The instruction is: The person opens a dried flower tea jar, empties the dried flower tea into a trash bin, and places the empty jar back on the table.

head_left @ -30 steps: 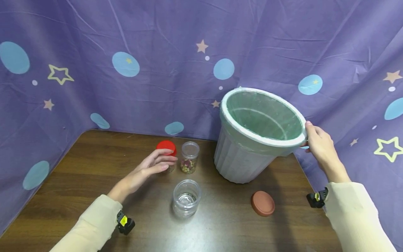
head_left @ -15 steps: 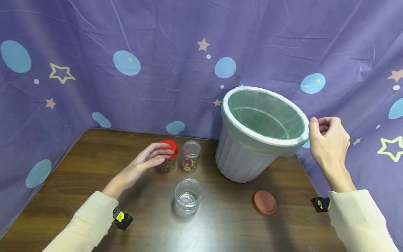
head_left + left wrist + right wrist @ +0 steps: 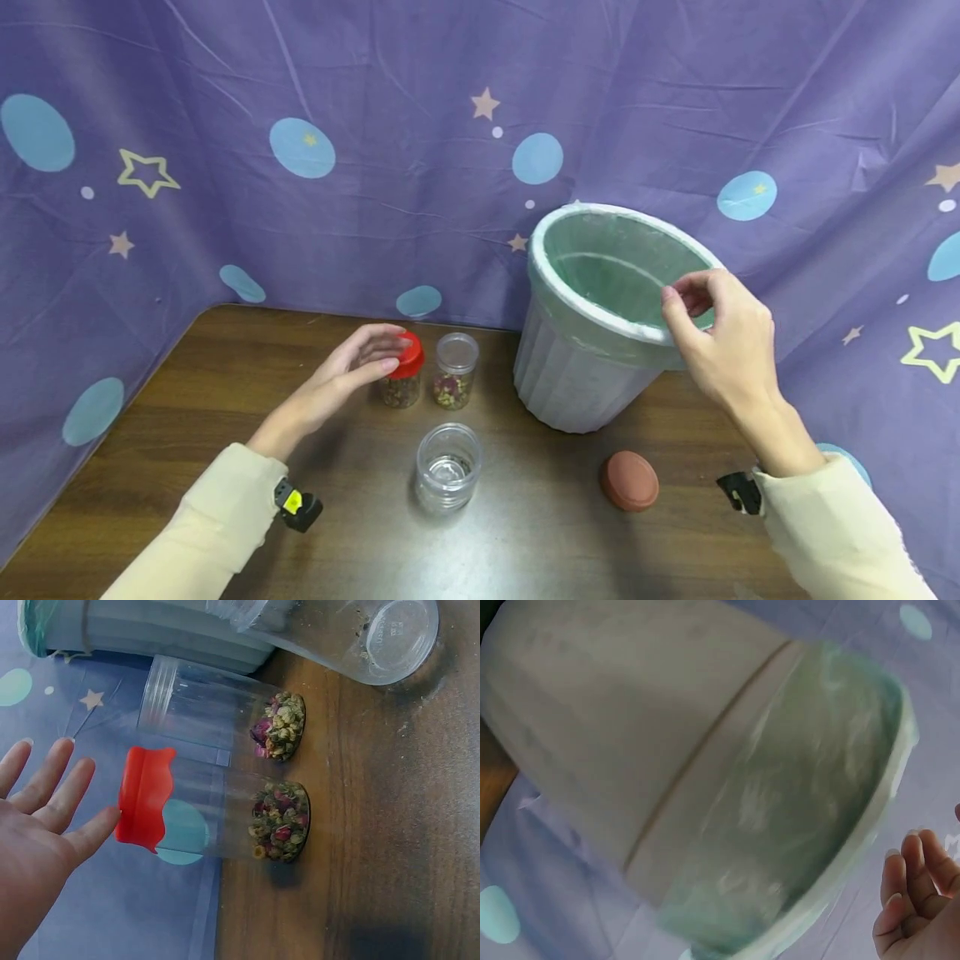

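Note:
My left hand [image 3: 333,379] reaches beside a clear jar [image 3: 401,392] with a red lid [image 3: 142,799]. Its fingers are extended, and a fingertip overlaps the lid's edge in the left wrist view; I cannot tell whether they touch. Dried flowers lie at the bottom of that jar. A second clear jar [image 3: 214,705] stands upright right next to it, with dried flower buds inside. My right hand [image 3: 727,350] is in the air in front of the rim of a grey bin [image 3: 570,379], fingers loosely bent and nothing in them. The right wrist view shows a gap between hand and bin.
Nearer to me on the wooden table [image 3: 525,542] stands a wide clear jar [image 3: 447,471] without a lid. A reddish-brown round lid [image 3: 632,481] lies to the right, in front of the bin. The bin has a greenish plastic liner. A purple patterned curtain [image 3: 360,167] hangs behind.
My right hand has let go of the bin's rim, lifted off to the right and then swung left in front of it. The left hand has shifted slightly back from the red lid.

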